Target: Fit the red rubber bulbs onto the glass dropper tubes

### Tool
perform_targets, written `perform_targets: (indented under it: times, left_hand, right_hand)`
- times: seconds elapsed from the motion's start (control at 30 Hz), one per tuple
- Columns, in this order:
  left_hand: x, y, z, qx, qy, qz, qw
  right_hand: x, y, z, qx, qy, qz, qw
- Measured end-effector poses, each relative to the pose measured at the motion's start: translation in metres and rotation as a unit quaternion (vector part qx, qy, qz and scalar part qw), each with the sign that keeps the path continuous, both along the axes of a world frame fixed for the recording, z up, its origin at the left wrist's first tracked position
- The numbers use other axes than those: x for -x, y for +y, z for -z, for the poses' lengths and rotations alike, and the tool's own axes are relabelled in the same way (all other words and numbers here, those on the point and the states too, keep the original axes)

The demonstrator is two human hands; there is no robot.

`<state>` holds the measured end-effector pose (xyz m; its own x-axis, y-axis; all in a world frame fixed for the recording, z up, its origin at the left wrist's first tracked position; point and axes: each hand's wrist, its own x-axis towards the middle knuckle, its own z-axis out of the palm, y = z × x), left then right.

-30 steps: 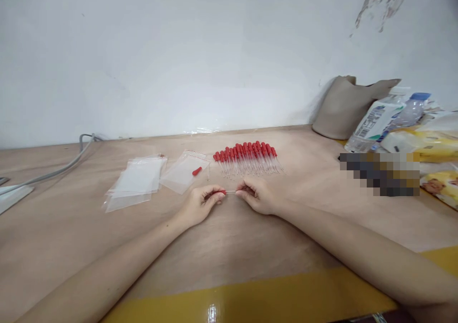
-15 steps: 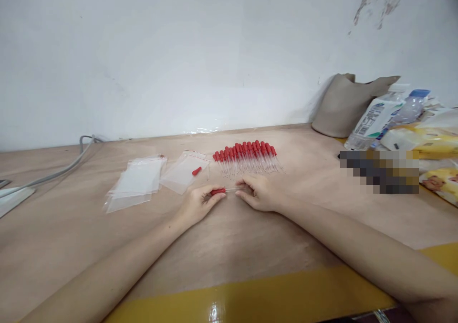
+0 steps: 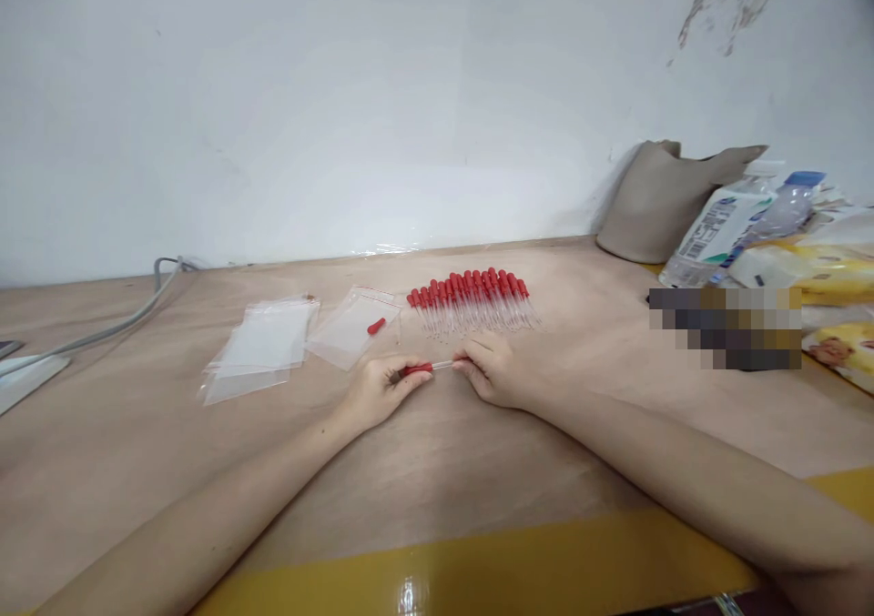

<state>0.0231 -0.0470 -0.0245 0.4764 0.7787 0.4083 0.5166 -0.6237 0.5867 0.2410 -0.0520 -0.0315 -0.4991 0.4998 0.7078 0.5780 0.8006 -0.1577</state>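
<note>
Between my two hands lies a dropper (image 3: 442, 365) with a red rubber bulb and a clear glass tube, held roughly level above the table. My left hand (image 3: 382, 387) pinches the red bulb, which is partly hidden by the fingers. The clear tube is gripped by my right hand (image 3: 492, 370), between thumb and fingertips. Just beyond my hands lies a row of several red-bulbed droppers (image 3: 471, 299), bulbs pointing to the wall. A loose red rubber bulb (image 3: 376, 326) rests on clear zip bags (image 3: 345, 329) to the left.
A stack of clear plastic bags (image 3: 263, 348) lies farther left, near a grey cable (image 3: 127, 325). At the right stand a grey-brown container (image 3: 655, 202) and plastic bottles (image 3: 724, 220), with yellow packages (image 3: 792, 266) beside them. Yellow tape (image 3: 437, 561) runs along the table's front edge.
My right hand's fingers have closed onto the clear tube, where they were looser before. My left hand keeps its hold on the red bulb.
</note>
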Motion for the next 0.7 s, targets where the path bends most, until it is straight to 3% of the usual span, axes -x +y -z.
perform_targets:
  times: [0.57,0.7]
  left_hand:
    - [0.001,0.003,0.003,-0.010,0.006,0.027,1.000]
    - [0.001,0.005,0.002,-0.045,0.014,0.034,0.998]
  right_hand:
    - [0.008,-0.004,0.001,0.073,-0.059,0.028,0.995]
    - [0.009,-0.004,-0.005,0.082,-0.079,0.046,0.992]
